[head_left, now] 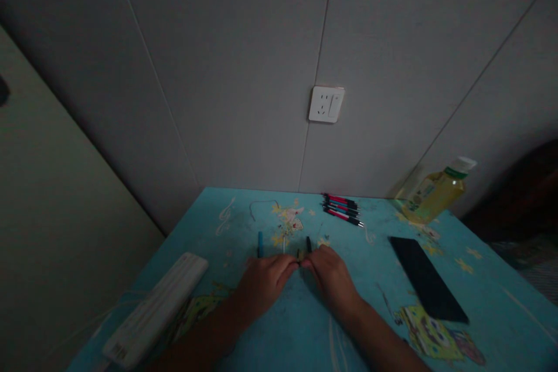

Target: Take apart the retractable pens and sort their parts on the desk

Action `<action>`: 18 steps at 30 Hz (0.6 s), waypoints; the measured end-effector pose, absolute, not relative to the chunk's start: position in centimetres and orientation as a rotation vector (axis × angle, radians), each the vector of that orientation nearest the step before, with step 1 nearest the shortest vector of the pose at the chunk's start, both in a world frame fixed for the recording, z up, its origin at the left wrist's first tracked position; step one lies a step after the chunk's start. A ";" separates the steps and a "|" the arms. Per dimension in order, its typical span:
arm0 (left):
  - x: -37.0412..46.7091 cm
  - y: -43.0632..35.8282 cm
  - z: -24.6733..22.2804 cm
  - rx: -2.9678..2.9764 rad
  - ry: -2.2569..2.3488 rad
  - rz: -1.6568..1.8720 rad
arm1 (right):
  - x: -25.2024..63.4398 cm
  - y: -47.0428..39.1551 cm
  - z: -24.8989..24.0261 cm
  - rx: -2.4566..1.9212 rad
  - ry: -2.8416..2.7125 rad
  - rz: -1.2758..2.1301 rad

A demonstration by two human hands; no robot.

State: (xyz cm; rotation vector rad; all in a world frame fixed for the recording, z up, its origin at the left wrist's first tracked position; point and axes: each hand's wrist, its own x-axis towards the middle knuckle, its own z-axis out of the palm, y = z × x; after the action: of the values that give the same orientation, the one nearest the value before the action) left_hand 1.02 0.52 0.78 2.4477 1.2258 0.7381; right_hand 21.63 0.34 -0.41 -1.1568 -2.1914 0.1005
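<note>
My left hand [267,280] and my right hand [330,276] meet low over the middle of the table. Thumb and fingers of each are pinched together, tips nearly touching. Whatever small thing they hold between them is too dark and tiny to name. A small tan piece [300,254] shows just beyond the fingertips. Past my left hand lie a blue tube [260,241], like a pen barrel, and a thin white stick [283,244], like a refill. A short black piece [308,243] sticks out past my right hand, its near end hidden by the fingers.
Several pens [342,209] lie in a row by the wall. A bottle of yellow liquid [431,195] stands at the back right, beyond a flat black slab [427,279]. A long white box [157,308] lies at the left of the blue patterned table [235,209].
</note>
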 end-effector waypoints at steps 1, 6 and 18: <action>1.0 0.5 0.7 2.449 1.227 0.745 | 21.6 0.3 -0.3 -1.144 -2.192 0.095; 0.9 0.5 0.5 2.450 1.198 0.764 | 21.8 0.2 0.6 -1.083 -2.256 0.047; 0.9 0.5 -0.1 2.606 1.224 0.802 | 22.1 0.3 0.4 -1.314 -2.296 0.117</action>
State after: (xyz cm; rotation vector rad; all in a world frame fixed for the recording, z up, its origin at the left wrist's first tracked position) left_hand 0.90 0.50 -0.11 2.6057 1.2243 0.8019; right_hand 22.14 0.30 0.42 -1.3141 -2.2964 0.1170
